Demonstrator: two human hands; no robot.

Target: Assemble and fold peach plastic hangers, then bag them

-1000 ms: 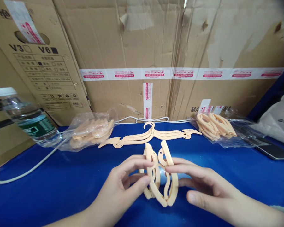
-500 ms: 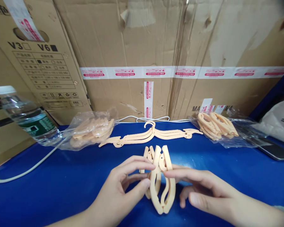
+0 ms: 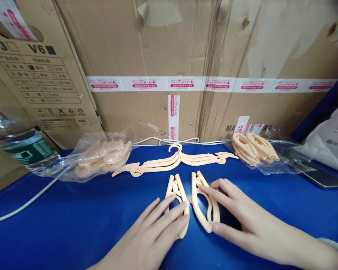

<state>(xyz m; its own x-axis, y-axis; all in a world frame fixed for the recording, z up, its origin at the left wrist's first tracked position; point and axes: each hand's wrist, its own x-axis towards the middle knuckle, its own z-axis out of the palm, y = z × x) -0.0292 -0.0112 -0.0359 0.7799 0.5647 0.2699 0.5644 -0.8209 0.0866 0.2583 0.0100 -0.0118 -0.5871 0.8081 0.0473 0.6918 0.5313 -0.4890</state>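
Two cream folding hangers lie folded side by side on the blue tabletop. My left hand (image 3: 160, 228) rests over the left folded hanger (image 3: 183, 189), its fingers stretched out flat across the piece and covering part of it. The right folded hanger (image 3: 196, 210) is held along its right side by my right hand (image 3: 236, 210): the forefinger is on its upper part, the thumb at its lower end. Behind both lies an unfolded hanger (image 3: 157, 165), its arms spread and its hook pointing away from me.
Clear plastic bags of folded hangers lie at left (image 3: 101, 155) and right (image 3: 255, 148). A water bottle (image 3: 25, 146) stands at far left near a white cable (image 3: 30, 204). A dark phone (image 3: 321, 176) lies at right. Cardboard boxes (image 3: 146, 48) wall off the back.
The two folded hangers, earlier together between my hands, now lie apart on the table. My left hand has flattened over one; the right has taken the other to the right. The view has shifted slightly.
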